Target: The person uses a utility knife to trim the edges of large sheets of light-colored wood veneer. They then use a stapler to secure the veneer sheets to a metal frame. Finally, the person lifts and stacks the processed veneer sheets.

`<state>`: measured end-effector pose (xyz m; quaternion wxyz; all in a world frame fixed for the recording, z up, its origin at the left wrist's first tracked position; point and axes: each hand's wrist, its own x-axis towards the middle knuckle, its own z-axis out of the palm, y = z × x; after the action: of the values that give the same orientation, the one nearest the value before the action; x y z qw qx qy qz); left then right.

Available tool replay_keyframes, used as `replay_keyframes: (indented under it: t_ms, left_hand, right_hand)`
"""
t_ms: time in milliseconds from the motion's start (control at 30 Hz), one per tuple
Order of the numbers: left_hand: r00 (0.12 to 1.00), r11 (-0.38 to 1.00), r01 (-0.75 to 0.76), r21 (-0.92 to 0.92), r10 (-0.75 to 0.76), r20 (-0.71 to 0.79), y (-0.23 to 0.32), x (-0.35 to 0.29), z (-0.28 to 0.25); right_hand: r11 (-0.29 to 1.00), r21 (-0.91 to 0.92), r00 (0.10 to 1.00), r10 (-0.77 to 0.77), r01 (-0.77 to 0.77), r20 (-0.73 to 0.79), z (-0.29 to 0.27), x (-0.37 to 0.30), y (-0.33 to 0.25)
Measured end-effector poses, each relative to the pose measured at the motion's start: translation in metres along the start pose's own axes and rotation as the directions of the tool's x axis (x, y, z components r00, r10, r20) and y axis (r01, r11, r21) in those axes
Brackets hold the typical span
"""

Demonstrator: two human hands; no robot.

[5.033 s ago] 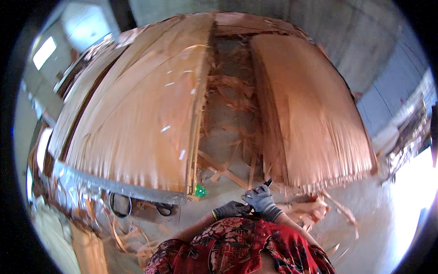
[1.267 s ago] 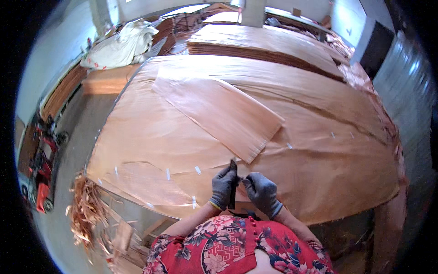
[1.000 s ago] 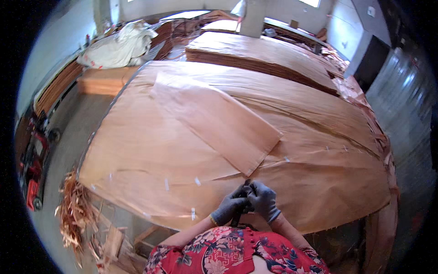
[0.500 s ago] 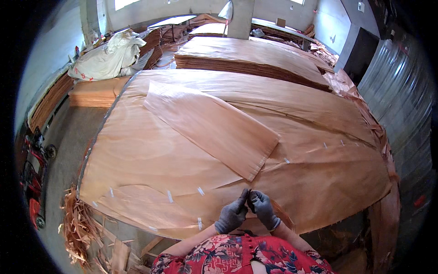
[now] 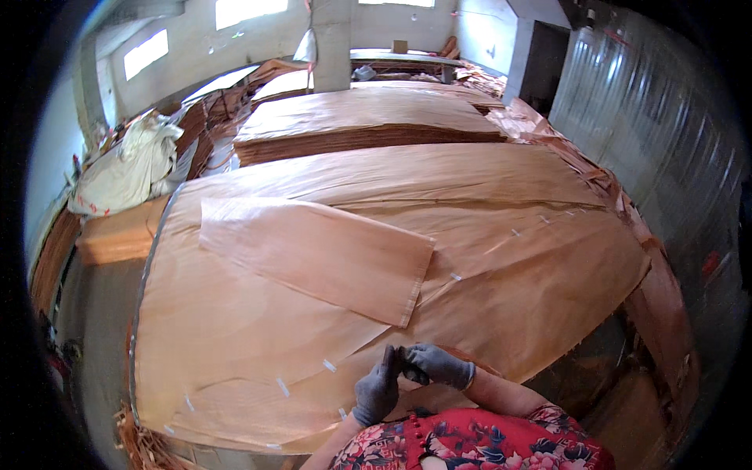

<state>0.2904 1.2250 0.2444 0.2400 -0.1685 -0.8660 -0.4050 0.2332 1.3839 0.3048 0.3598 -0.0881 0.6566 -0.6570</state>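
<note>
Three bright windows (image 5: 146, 56) show along the upper left and top of the frame, with one pillar (image 5: 332, 55) at top centre and one dark doorway (image 5: 544, 69) at upper right. One large veneer sheet (image 5: 258, 352) fills the centre, its long axis running across the frame; one veneer stack (image 5: 368, 117) stands behind it at upper centre. One low stack (image 5: 121, 233) and one white cloth bundle (image 5: 129, 168) are at left. Pale tape strips (image 5: 329, 365) on the large sheet: six counted at lower left, one right of centre, at least three more at upper right.

Two gloved hands are at lower centre. Left hand (image 5: 377, 393) is upright, fingers toward the top of the frame. Right hand (image 5: 442, 366) comes in from the right, wrist bent, fingers toward the left; its forearm slants up and left. Fingers of both meet, bent; whether they grasp anything cannot be told, as the space between them is dark.

One loose veneer piece (image 5: 321, 254) lies flat on the large sheet, left of centre. Its long axis runs from the left down to the right; the lower corner of its right end points toward the hands, apart from them.
</note>
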Motion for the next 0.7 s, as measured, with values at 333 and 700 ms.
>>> replay_keyframes:
  t_ms: [333,700]
  left_hand:
    - [0.919,0.812,0.356,-0.463,-0.215,0.330,0.006,-0.011,0.006]
    - [0.684,0.452,0.728,-0.516,-0.426,0.592,0.019,0.020,-0.022]
  right_hand:
    - [0.952,-0.026,0.937,-0.305,0.305,-0.170,0.003,0.002,0.033]
    - [0.408,-0.837,0.674,-0.735,0.364,-0.066,0.000,0.000,0.010]
